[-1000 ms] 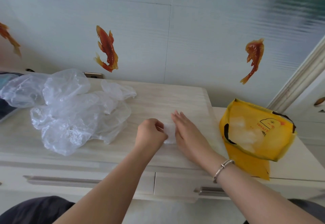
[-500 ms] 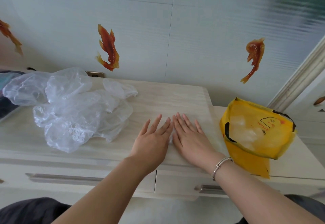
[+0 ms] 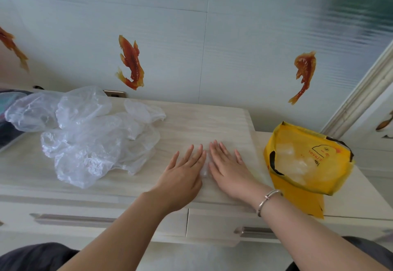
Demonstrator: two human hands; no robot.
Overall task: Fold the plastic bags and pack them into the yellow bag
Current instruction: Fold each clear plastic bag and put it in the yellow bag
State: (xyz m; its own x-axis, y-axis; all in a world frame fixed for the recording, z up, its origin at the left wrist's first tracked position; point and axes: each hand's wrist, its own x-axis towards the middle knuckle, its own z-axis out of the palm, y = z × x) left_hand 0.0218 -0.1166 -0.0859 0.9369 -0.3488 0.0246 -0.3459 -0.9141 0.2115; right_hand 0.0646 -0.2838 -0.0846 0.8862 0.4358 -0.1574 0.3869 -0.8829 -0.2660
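A folded clear plastic bag (image 3: 204,172) lies flat on the pale wooden cabinet top (image 3: 191,119), mostly hidden under my hands. My left hand (image 3: 182,173) and my right hand (image 3: 228,167) press on it side by side, fingers straight and spread. A heap of crumpled clear plastic bags (image 3: 85,136) sits to the left, apart from my hands. The yellow bag (image 3: 306,160) stands open at the right on a lower surface, with folded clear bags inside it.
Drawer handles (image 3: 70,218) run along the cabinet front below my arms. The tiled wall behind carries red fish stickers (image 3: 130,62). A white door frame (image 3: 365,92) rises at the right. Dark fabric (image 3: 8,130) lies at the far left edge.
My left hand went from a curled grip on the folded bag to lying flat. Both hands now press flat side by side; little moved in the last half second.
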